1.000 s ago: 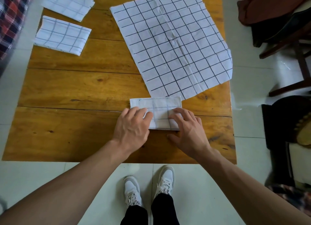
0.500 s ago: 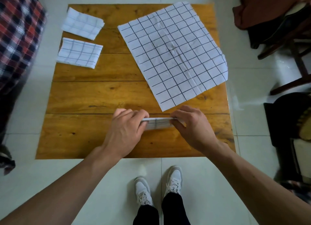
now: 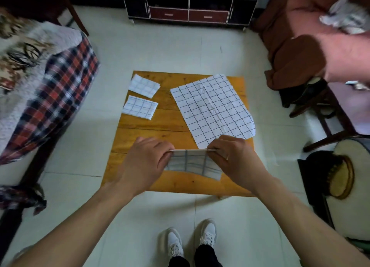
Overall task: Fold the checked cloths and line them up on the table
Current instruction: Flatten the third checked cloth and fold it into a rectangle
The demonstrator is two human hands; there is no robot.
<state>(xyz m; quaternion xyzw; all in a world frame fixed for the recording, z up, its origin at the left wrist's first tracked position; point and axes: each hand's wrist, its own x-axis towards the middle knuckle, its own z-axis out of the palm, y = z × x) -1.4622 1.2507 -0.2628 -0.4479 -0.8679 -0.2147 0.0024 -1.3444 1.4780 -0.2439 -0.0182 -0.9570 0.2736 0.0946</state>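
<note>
A folded white checked cloth hangs lifted above the near part of the wooden table. My left hand pinches its upper left corner and my right hand pinches its upper right corner. A large checked cloth lies spread flat on the right half of the table, its near corner just behind my right hand. Two folded checked cloths lie one behind the other at the far left: the nearer one and the farther one.
A bed with a red plaid blanket stands left of the table. A dark cabinet is at the back. Chairs with brown cloth and a round stool stand on the right. My feet are on the tiled floor.
Both hands have lifted the folded cloth off the table by its far edge, so it now hangs between them. The view has pulled back and tilted up, showing more of the room.
</note>
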